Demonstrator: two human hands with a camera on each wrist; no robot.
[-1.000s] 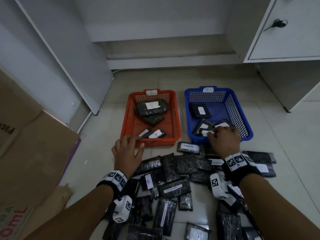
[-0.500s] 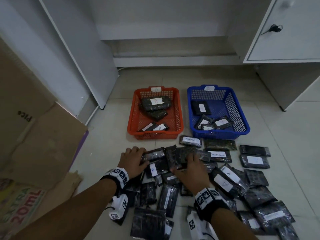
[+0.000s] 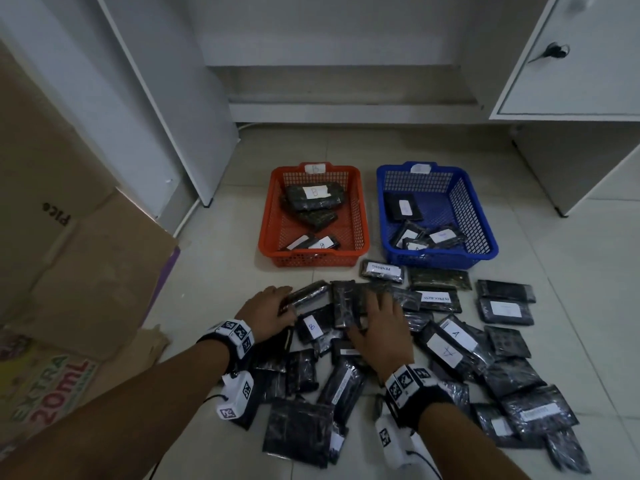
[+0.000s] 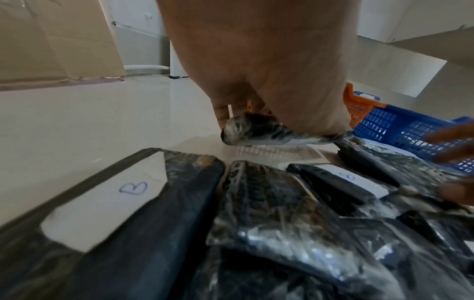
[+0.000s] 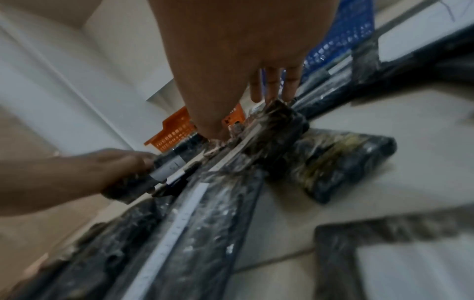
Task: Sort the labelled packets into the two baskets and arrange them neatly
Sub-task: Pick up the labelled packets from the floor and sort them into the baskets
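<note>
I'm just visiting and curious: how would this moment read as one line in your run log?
stage: picking from floor pile | left hand: grips dark packet | right hand: flat on pile | orange basket, blue basket: partly filled

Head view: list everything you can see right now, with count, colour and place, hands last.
orange basket: one, orange, on the floor left of the blue one, several dark packets inside, top one marked B.
blue basket: one, blue, right of the orange one, several dark packets inside.
loose packets: many, too overlapped to count, black with white labels, heaped on the floor in front of both baskets.
cardboard: brown, flattened, far left.
white cabinets: white, behind and right of the baskets.
left hand: grips a rolled dark packet at the heap's left edge.
right hand: fingers spread, resting on the heap's middle.
</note>
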